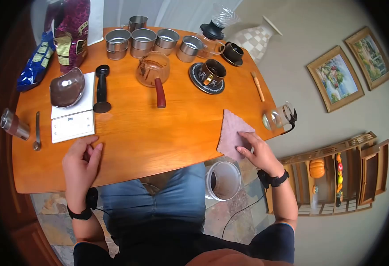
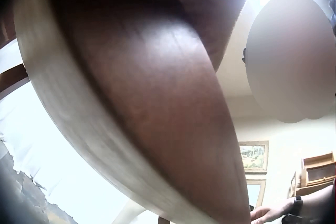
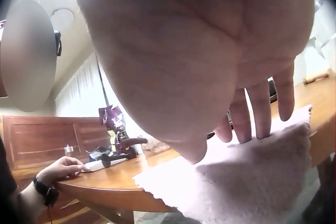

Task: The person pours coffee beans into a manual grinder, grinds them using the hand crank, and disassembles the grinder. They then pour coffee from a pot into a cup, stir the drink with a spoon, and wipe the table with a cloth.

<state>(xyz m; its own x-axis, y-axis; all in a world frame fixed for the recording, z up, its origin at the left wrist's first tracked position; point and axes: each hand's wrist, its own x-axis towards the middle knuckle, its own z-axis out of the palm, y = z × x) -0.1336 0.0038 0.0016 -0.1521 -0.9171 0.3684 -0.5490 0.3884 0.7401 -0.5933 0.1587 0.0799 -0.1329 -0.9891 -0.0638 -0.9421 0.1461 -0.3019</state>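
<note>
A pink cloth (image 1: pixel 234 135) lies at the table's front right, one part reaching to the edge. On it rests my right hand (image 1: pixel 258 153), fingertips and thumb touching the fabric. The right wrist view shows its fingers (image 3: pixel 259 111) extended down onto the cloth (image 3: pixel 247 182), which droops over the edge. My left hand (image 1: pixel 80 162) rests at the front left edge with loosely curled fingers, holding nothing. Nearest to it is a white scale (image 1: pixel 73 126) bearing a brown dish (image 1: pixel 68 90). A black tamper-like tool (image 1: pixel 101 91) lies beside the scale.
A glass pot with a red handle (image 1: pixel 160 93) stands mid-table, behind it several metal cups (image 1: pixel 143 42). A black cup (image 1: pixel 214 73) sits on its saucer. At right are a brush (image 1: pixel 258 86) and a glass carafe (image 1: pixel 278 117). A white bucket (image 1: pixel 224 181) stands below the edge.
</note>
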